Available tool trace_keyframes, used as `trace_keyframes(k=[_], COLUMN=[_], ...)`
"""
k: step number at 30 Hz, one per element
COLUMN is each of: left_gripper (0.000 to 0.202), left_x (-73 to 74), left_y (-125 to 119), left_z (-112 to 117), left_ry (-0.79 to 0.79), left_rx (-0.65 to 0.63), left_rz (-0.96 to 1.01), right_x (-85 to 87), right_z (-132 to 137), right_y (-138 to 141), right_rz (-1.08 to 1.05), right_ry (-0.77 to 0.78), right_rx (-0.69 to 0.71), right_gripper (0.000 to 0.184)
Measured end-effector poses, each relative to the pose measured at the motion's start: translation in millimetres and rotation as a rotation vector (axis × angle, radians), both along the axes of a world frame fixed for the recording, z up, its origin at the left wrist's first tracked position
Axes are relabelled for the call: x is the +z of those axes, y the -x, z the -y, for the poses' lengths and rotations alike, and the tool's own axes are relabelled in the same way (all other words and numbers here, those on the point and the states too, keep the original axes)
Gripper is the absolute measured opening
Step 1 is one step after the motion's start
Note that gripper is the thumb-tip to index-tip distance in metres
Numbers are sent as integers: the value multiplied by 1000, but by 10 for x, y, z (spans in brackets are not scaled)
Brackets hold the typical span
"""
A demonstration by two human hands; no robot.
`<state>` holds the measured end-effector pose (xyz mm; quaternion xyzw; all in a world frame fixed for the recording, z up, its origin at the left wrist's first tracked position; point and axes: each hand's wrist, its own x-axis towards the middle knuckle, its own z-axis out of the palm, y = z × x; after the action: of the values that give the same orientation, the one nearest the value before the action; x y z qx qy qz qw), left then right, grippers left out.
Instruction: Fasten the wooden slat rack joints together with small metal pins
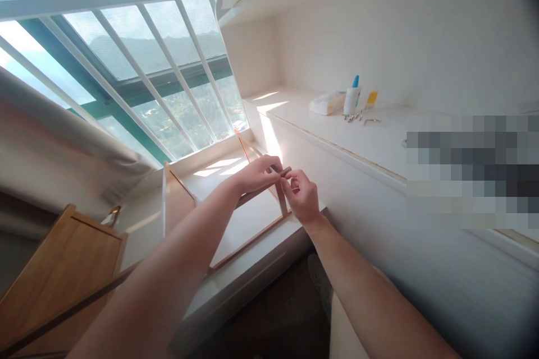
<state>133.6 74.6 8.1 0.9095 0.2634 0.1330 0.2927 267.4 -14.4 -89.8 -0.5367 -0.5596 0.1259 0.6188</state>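
A brown wooden frame (252, 241) of slim bars stands on the white window sill, with an upright post (281, 199) at its near right corner. Wrapped over the upper bar at that corner are the fingers of my left hand (259, 173). My right hand (302, 197) is closed in a pinch right against the same corner. Whatever sits between its fingertips is too small or hidden to make out. Thin wooden side panels (179, 190) rise behind my left forearm.
On the white ledge at right are a soft white packet (326, 103), a blue-capped white bottle (352, 100), a yellow item (371, 99), several small screws (352, 118) and a hex key (373, 120). A larger wooden panel (67, 275) stands lower left, below the curtain (63, 129) and window railing (126, 4).
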Motion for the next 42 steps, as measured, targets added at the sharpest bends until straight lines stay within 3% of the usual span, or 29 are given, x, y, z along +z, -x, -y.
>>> trace_keyframes(k=[23, 42], left_gripper=[14, 16], left_x=[0, 33], left_y=[-6, -5], left_z=[-3, 21], left_ry=[39, 43], left_rx=[10, 26], left_rz=[0, -14], right_x=[0, -1], right_z=[-9, 0], right_y=[35, 32], right_rz=[97, 58], right_ry=[-23, -10], right_rx=[-76, -53], right_gripper=[24, 20])
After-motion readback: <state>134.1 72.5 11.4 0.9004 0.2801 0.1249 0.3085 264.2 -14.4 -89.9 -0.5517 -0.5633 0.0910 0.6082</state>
